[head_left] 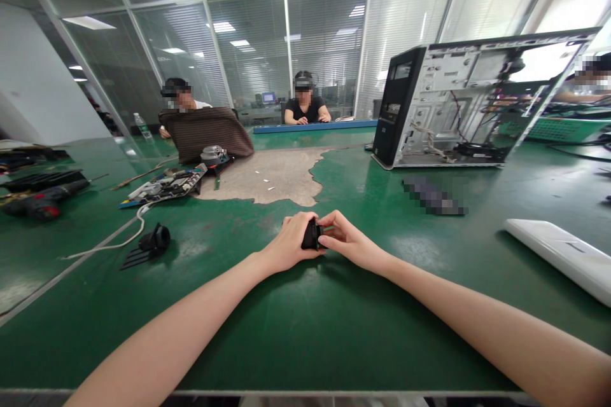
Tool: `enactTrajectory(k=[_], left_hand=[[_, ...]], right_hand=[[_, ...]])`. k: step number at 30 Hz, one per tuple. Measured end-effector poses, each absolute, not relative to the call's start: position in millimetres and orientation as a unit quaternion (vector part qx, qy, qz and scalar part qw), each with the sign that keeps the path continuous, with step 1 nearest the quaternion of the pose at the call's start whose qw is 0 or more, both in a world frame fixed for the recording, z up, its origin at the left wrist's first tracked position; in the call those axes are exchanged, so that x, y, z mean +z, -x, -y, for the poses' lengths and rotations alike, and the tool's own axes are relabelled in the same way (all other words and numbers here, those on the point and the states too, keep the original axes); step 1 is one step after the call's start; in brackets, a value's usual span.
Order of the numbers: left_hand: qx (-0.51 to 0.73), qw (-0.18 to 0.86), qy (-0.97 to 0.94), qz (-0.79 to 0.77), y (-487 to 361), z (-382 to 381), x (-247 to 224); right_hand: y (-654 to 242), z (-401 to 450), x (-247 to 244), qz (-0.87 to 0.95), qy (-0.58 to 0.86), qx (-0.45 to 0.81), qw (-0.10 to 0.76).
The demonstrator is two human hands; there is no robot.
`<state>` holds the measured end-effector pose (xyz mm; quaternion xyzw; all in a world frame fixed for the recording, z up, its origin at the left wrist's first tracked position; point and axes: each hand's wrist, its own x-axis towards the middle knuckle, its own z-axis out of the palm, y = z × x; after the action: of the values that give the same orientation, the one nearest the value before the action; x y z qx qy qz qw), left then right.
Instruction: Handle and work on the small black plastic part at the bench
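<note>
L hand wrapped round small blk part, R hand w/ thumb + fingers closed on its R side. Part's btwn the two, at mid table; can't tell if it touches the top. Blk duct to the L, PCB beyond, white cord nr both. PC case stands far R, side open; white slab lies R, nearer. Person seated opp.
</note>
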<state>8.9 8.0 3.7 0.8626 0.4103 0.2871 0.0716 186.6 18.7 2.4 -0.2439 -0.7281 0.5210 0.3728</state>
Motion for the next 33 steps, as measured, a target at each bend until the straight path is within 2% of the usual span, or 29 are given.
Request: enactTrajectory(k=[11,25,33], left_hand=[[0.283,0.068,-0.868,-0.403,-7.7,-8.0,2.5],[0.290,0.071,-0.864,-0.405,-9.1,-8.1,3.8],[0.285,0.065,-0.866,-0.406,-8.1,-8.9,1.8]], right_hand=[[-188.2,-20.3,-0.5,0.727,0.215,0.547,0.355],[-186.4,-20.1,0.3,0.724,0.266,0.517,0.372],[-188.0,-19.3,1.7,0.726,0.235,0.536,0.362]])
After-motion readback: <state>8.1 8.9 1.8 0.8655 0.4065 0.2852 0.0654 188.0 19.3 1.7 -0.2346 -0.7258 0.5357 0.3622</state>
